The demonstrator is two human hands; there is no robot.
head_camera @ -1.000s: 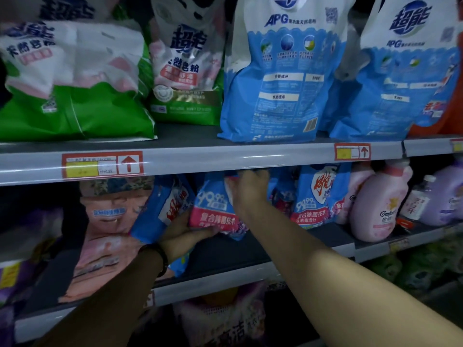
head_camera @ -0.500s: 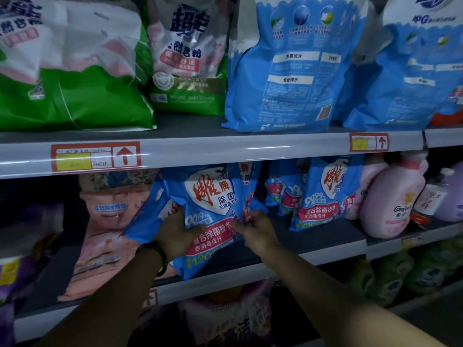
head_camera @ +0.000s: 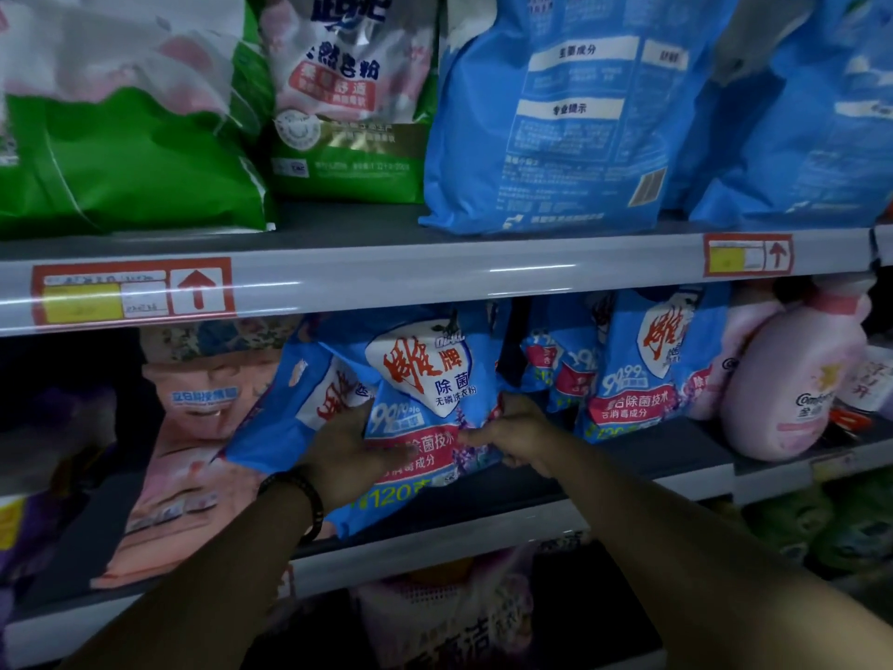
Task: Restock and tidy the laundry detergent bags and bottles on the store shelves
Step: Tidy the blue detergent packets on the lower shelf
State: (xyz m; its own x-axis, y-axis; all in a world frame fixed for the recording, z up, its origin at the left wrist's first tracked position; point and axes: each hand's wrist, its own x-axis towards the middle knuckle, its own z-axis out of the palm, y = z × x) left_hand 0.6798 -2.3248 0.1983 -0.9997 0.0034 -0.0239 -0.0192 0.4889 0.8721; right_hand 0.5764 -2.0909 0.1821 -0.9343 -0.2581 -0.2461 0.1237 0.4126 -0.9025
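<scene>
A small blue detergent bag (head_camera: 425,379) with red lettering stands tilted on the middle shelf (head_camera: 522,495). My left hand (head_camera: 348,452) grips its lower left side, a dark bracelet on the wrist. My right hand (head_camera: 512,432) pinches its right edge. Behind its left side leans another blue bag (head_camera: 299,403). More of the same blue bags (head_camera: 633,374) stand to the right, further back. A pink bottle (head_camera: 792,384) stands at the right end of that shelf.
A pink bag (head_camera: 193,442) leans left of the blue ones. The upper shelf holds green-and-white bags (head_camera: 121,118) and big blue bags (head_camera: 570,113) above a price rail (head_camera: 386,278). Purple packs (head_camera: 454,616) fill the dim shelf below.
Both hands pulled a blue bag from the back of the middle shelf to its front and now hold it upright by its sides. The view has moved closer.
</scene>
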